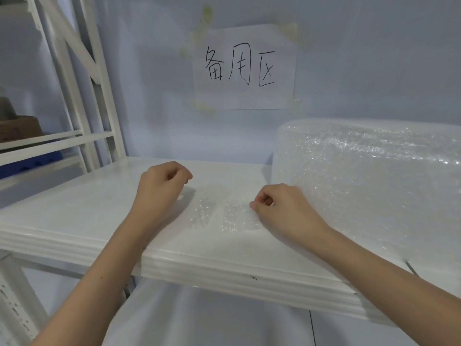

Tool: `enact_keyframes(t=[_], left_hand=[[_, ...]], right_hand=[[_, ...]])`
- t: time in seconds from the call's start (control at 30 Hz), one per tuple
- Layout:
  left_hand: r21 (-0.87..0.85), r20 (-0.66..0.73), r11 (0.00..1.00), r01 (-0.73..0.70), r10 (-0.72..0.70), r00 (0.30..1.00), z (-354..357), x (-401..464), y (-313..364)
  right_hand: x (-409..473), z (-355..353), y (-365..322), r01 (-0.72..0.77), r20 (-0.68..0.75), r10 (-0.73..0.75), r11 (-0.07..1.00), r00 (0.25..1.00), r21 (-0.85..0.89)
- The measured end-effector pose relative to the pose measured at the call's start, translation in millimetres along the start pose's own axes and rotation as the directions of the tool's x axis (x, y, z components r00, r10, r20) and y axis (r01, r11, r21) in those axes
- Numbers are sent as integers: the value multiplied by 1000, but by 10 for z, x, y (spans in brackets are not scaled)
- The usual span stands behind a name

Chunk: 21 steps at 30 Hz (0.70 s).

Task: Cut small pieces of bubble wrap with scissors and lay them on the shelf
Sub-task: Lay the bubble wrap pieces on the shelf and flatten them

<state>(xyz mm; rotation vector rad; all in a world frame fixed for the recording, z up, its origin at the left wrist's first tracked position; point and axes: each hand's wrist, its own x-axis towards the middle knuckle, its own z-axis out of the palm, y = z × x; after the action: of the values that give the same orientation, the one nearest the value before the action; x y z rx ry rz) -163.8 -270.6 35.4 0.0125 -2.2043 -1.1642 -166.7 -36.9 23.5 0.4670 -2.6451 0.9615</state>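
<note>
The bubble wrap roll (369, 186) at the shelf's (99, 221) right end is cut off by the picture's right edge; the brown box (20, 128) at far left is blurred.

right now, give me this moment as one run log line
stage: laying pieces | left hand: curled above shelf | right hand: pinching bubble wrap piece | second piece: flat on shelf | scissors: not visible | roll: right

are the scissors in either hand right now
No, the left hand and right hand are both curled over the bubble wrap pieces on the shelf, with no scissors in view.
</note>
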Motion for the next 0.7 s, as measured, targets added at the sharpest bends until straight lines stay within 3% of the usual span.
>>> enact_keyframes(t=[0.2, 0.33, 0.5, 0.7], left_hand=[[-221, 133, 975, -6, 37, 990, -56, -43, 33], [-317, 223, 948, -34, 110, 969, -100, -82, 67], [-250, 365, 968, 16, 79, 928, -144, -106, 11], [-7, 504, 997, -79, 72, 861, -130, -105, -49]], right_hand=[[-9, 10, 42, 18, -6, -18, 999, 1000, -26], [-18, -41, 35, 141, -37, -143, 989, 989, -46], [-38, -92, 23, 268, 82, -264, 962, 961, -51], [-71, -76, 42, 248, 154, -233, 965, 960, -87]])
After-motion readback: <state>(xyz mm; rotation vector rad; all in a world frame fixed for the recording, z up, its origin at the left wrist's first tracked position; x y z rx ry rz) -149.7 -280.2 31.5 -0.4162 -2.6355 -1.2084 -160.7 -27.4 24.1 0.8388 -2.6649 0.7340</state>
